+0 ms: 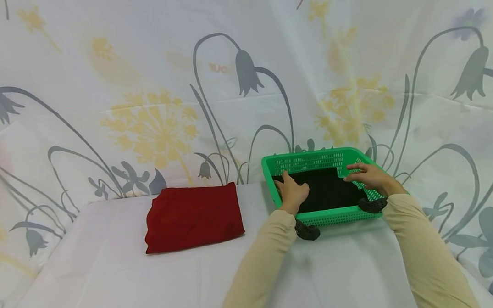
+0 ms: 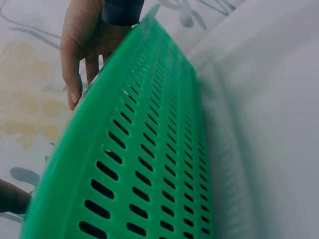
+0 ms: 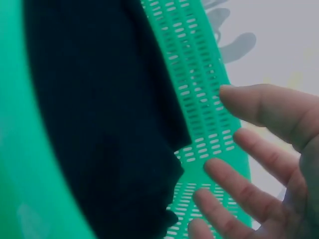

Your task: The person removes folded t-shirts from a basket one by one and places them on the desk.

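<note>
Beige sleeves (image 1: 259, 268) are extending across a white table (image 1: 145, 287), where a red cloth (image 1: 193, 218) is lying to the left, well apart from both hands. The left hand (image 1: 291, 194) is hanging over the left end of a green basket (image 1: 336, 216), thumb and fingers standing apart; I cannot tell whether they are touching the black cloth (image 1: 326, 192) lying inside. The right hand (image 1: 369, 176) is hovering at the basket's right end, fingers loosely spread, just beside the black cloth, which is lying between the hands. Beyond, a flower-printed backdrop (image 1: 265, 24) is hanging.
</note>
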`<state>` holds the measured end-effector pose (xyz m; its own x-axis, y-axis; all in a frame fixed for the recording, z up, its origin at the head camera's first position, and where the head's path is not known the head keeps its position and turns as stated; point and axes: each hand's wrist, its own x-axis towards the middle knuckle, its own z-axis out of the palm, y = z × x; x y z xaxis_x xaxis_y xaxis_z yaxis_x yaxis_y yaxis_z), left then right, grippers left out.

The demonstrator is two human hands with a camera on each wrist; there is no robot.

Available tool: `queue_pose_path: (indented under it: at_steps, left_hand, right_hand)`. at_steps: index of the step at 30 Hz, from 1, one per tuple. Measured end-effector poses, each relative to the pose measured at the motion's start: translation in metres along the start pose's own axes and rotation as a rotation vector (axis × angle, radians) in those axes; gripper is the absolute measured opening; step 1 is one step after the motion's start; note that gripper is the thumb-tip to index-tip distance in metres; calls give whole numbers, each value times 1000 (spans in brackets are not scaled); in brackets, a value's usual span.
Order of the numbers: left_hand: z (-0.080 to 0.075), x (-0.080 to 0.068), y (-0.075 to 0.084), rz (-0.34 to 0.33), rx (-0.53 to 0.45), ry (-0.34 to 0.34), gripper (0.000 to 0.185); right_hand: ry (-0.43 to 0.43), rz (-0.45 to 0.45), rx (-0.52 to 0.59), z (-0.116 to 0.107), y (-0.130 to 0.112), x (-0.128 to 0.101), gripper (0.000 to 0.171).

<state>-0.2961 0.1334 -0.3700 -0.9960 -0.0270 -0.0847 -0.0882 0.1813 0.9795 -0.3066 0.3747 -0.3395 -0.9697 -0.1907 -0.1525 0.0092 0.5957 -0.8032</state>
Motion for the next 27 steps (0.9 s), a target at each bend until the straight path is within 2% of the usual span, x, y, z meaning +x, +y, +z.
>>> queue_pose_path:
  at_steps: [5, 12, 16, 20, 27]
  left_hand:
    - [0, 3, -2, -35, -57, -8, 72]
    - [1, 8, -6, -150, -153, -34, 80]
    - [3, 12, -6, -208, -206, -21, 84]
    - [3, 14, -6, -239, -219, -2, 87]
    - [5, 12, -6, -267, -166, -7, 89]
  right_hand:
    - [-18, 35, -7, 0, 1, 2, 70]
    - [-59, 112, 47, -4, 1, 1, 76]
    - [-125, 171, 47, -9, 5, 4, 77]
    - [-179, 178, 23, -10, 9, 9, 79]
    - [-206, 130, -61, -8, 17, 14, 79]
